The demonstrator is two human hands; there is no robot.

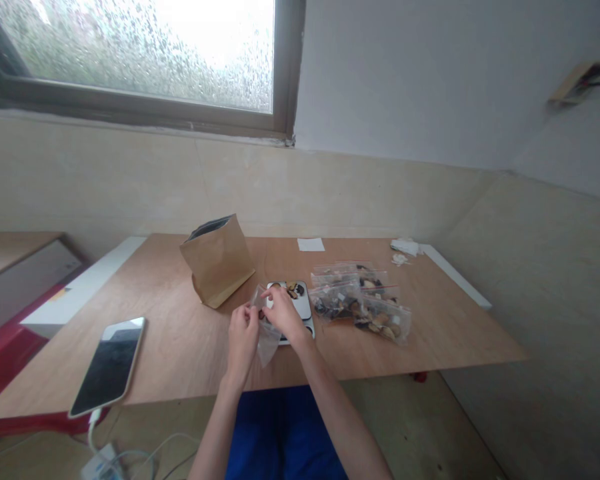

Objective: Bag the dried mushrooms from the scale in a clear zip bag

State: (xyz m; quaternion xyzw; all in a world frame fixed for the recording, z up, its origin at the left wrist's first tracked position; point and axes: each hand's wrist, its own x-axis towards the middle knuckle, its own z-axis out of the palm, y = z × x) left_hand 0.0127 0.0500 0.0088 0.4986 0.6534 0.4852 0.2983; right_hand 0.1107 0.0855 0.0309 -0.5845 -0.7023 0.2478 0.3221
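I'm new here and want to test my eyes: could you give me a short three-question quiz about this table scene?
1. True or false: both hands, the left hand and the right hand, hold the clear plastic bag.
2. What lies at the table's near left edge?
A) the phone
B) a book
C) a cup
3. Which side of the small scale is the brown paper bag on?

Key:
1. True.
2. A; a cable runs from it.
3. Its left; the filled clear bags lie to its right.
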